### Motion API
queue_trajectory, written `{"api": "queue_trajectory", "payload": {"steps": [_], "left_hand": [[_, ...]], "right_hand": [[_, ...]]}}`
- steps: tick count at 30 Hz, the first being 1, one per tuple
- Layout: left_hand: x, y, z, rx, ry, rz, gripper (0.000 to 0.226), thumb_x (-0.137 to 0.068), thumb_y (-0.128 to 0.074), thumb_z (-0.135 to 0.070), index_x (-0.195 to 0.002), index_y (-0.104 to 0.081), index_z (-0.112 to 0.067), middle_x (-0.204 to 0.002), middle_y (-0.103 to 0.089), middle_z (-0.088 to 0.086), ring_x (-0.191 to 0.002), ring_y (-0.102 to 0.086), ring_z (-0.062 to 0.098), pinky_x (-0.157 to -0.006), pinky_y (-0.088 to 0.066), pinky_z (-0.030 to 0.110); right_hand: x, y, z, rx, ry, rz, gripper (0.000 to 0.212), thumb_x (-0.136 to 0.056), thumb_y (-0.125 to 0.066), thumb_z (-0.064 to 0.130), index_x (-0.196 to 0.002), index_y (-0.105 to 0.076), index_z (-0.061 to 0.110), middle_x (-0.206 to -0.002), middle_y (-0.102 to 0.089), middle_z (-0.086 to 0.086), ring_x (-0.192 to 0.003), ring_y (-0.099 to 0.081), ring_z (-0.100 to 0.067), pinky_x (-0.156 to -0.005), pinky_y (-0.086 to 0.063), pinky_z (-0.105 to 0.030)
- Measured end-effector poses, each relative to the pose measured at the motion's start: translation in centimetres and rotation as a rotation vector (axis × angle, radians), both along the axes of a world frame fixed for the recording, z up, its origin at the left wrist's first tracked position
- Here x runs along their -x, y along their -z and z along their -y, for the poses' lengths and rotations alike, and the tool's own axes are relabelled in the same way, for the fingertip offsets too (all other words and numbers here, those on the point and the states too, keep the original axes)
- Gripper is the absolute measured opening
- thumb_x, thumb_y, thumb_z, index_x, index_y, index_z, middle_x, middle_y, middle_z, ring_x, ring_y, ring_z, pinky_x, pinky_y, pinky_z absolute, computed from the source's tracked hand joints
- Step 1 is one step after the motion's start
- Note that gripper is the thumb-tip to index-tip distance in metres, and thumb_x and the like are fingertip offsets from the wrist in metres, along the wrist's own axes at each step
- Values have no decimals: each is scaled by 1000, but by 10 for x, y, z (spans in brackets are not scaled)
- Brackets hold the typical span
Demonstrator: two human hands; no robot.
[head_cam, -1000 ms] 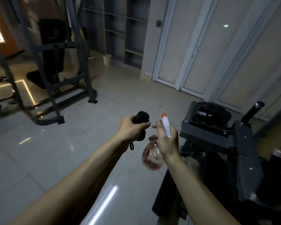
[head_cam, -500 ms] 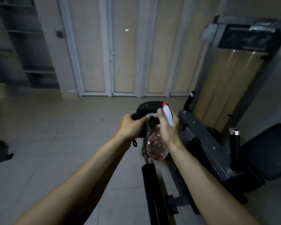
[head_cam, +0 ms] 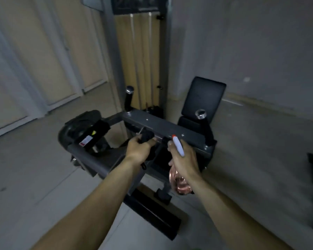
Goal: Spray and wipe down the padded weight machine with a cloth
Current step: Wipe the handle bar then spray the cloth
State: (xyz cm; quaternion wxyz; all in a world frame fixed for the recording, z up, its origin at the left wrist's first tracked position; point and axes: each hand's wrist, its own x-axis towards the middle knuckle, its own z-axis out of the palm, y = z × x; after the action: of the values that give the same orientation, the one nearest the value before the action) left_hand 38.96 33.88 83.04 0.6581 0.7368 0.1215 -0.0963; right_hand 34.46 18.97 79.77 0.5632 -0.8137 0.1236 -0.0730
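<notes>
Change: view swung right; weight machine now dead ahead, no longer off to the side.
Frame: grey crossbar runs left-right, just beyond both hands.
Pad: black back pad upright, ahead-right past crossbar; right hand nearer.
Bottle: spray bottle gripped by right hand, nozzle forward.
Cloth: dark cloth balled in left hand, fingers curled round it.

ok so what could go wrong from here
1. The spray bottle in the right hand has its nozzle close to the left hand and its dark cloth. A squirt may hit the grey frame bar instead of the black back pad.
2. Overspray could wet the tiled floor and make it slippery.
</notes>
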Motion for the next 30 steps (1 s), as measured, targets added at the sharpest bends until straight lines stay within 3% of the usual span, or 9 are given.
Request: {"api": "queue_trajectory", "payload": {"steps": [4, 8, 12, 14, 16, 18, 21, 25, 30], "left_hand": [[-26, 23, -3, 31, -29, -19, 24, -89, -76, -25, -111, -70, -18, -100, -75, 6, -92, -71, 24, -91, -58, 40], [-55, 41, -25, 39, 55, -22, 20, -89, -75, -25, -108, -69, -24, -103, -74, 1, -99, -69, 23, -100, -54, 42], [-91, 43, -59, 72, 249, -16, 20, -91, -75, -24, -110, -70, -21, -105, -72, -1, -98, -66, 18, -93, -54, 37], [-108, 41, -73, 84, 339, -21, 22, -92, -75, -26, -112, -68, -18, -104, -70, -1, -93, -64, 15, -79, -51, 31], [-116, 38, -81, 80, 416, -20, 23, -92, -75, -28, -111, -66, -18, -101, -68, -1, -90, -64, 15, -71, -51, 28], [-129, 34, -88, 93, 466, -22, 24, -92, -75, -30, -112, -66, -20, -99, -69, 1, -88, -66, 18, -74, -55, 30], [-151, 25, -92, 127, 507, -13, 27, -90, -77, -30, -114, -67, -23, -101, -72, 2, -90, -69, 19, -79, -59, 34], [-177, 15, -90, 191, 526, 3, 16, -91, -76, -26, -105, -70, -24, -98, -75, 3, -89, -71, 20, -79, -58, 36], [-198, 1, -92, 199, 574, -34, 8, -93, -73, -22, -98, -69, -27, -86, -73, -1, -81, -70, 18, -64, -52, 29]], "right_hand": [[9, 29, 4, 46, 91, -167, 26, -99, -54, 58, -97, -64, 34, -95, -73, 6, -58, -72, -15, -68, -60, -36], [4, 48, -25, -34, 195, -209, 47, -81, -56, 74, -99, -68, 33, -89, -75, 2, -69, -75, -21, -74, -62, -55], [-13, 55, -70, -73, 432, -190, 44, -81, -62, 69, -96, -71, 29, -76, -74, 0, -69, -73, -25, -70, -61, -58], [-18, 48, -92, -112, 546, -140, 31, -93, -65, 51, -95, -74, 22, -68, -70, -2, -64, -68, -26, -65, -59, -57], [-20, 36, -106, -169, 593, -84, 18, -100, -65, 36, -101, -73, 21, -75, -70, -9, -68, -66, -31, -63, -58, -56], [-29, 18, -119, -135, 612, -26, 10, -100, -65, 33, -99, -72, 25, -86, -73, -7, -81, -71, -31, -72, -61, -47], [-51, -18, -125, -91, 650, 67, 6, -97, -65, 22, -101, -66, 18, -92, -71, -5, -81, -67, -17, -72, -53, -26], [-99, -65, -125, -17, 647, 268, 29, -92, -62, 4, -117, -57, 19, -99, -65, -2, -76, -59, 0, -70, -51, -16], [-183, -62, -99, 66, 572, 362, 43, -92, -56, 9, -133, -45, 15, -100, -57, -2, -77, -53, -7, -71, -50, -27]]}}
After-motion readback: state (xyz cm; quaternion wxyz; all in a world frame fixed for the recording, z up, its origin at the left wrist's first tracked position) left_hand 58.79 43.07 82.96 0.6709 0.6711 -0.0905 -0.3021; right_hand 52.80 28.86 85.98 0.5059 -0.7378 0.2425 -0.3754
